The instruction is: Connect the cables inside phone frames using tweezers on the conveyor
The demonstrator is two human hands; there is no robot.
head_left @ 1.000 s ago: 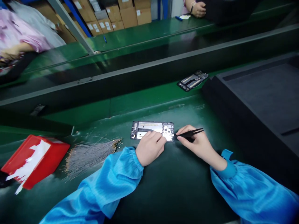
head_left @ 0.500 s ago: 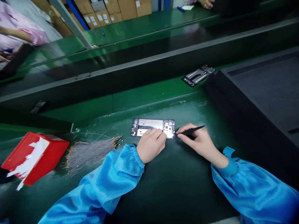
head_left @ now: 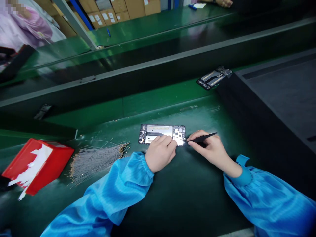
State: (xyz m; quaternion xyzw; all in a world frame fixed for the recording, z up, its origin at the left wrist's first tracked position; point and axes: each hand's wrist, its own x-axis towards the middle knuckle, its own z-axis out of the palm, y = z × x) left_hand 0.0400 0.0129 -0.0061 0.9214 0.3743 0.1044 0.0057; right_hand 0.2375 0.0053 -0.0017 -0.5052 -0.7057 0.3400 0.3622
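Red box (head_left: 37,164) at nine o'clock on the green worktop (head_left: 187,184), a fan of thin wires (head_left: 96,159) just right of it. Centre now: left hand (head_left: 160,152), fingers curled and pressing down on the near edge of the open phone frame (head_left: 161,133). Right hand (head_left: 209,149), at three o'clock of the frame, pinches black tweezers (head_left: 201,138), tips touching the frame's right end. Another phone frame (head_left: 214,77) lies at one o'clock, well apart.

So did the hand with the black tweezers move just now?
No. The right hand keeps the tweezers tip at the phone frame's right end, as before; only the camera shifted.
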